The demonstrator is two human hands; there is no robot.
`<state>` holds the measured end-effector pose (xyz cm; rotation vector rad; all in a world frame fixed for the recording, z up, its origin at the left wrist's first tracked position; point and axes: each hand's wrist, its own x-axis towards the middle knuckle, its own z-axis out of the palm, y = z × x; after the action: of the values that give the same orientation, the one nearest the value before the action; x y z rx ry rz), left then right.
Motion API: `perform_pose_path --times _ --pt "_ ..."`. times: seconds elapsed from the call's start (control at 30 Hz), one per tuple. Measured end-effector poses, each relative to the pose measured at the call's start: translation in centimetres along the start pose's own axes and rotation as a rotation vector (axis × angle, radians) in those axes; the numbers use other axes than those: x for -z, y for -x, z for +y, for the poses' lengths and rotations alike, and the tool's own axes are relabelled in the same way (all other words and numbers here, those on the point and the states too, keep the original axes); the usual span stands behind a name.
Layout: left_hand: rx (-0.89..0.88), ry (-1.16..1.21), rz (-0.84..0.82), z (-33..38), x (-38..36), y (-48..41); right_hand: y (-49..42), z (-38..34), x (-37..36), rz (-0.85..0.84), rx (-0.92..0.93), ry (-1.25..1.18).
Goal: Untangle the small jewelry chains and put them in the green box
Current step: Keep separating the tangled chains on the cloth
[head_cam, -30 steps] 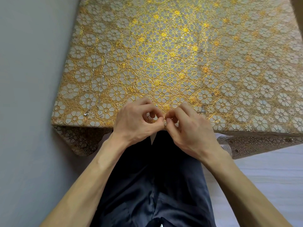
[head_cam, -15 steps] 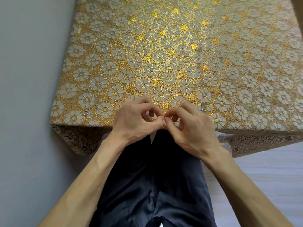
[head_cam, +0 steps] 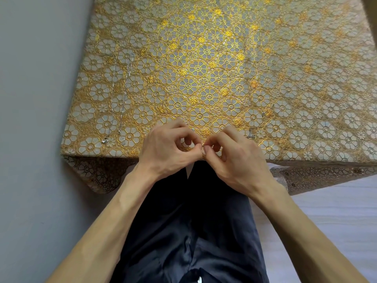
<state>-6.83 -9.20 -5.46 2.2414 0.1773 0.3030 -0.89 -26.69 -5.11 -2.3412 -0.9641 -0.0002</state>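
- Nearest you: both forearms are reaching out over your dark trousers [head_cam: 193, 221] towards the near edge of the bench [head_cam: 91, 154], which is covered in a gold floral cloth [head_cam: 204, 68].
- At that edge your left hand [head_cam: 167, 149] and right hand [head_cam: 238, 162] are meeting. Each thumb and forefinger is curling into a ring.
- The fingers [head_cam: 206, 149] of both hands are pinching at one shared spot, with the tips touching. The tangled chain [head_cam: 202, 148] they are holding is too fine to make out; only a glint is showing between the tips.
- Change over the last second: almost none. Both pinches are staying on the same spot and the hands are barely drifting.
- Judgement: you are still working the knot. No strand is coming free yet, so the untangling step is still under way.
- Just beyond your right hand a small silver piece [head_cam: 250, 136] is lying on the cloth, and a second silver piece [head_cam: 263, 113] is lying a little farther off. Whether either is joining up with what you are holding, you cannot tell from here.
- Farther out on the left, a long silver chain [head_cam: 122, 107] is lying stretched in a narrow loop, well apart from your hands. It is looking already untangled but not yet put away.
- Containers: the green box is not showing anywhere in view, so nothing can be logged as sitting in it.
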Motion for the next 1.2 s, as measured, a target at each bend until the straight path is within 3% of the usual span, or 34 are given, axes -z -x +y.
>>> perform_pose_path --times 0.43,1.2 --pt "-0.008 -0.008 0.002 -0.03 0.00 0.11 -0.20 0.66 0.49 -0.006 -0.089 -0.120" --pt "0.002 0.010 -0.001 -0.04 0.04 -0.01 -0.13 0.31 -0.20 -0.019 -0.031 -0.089"
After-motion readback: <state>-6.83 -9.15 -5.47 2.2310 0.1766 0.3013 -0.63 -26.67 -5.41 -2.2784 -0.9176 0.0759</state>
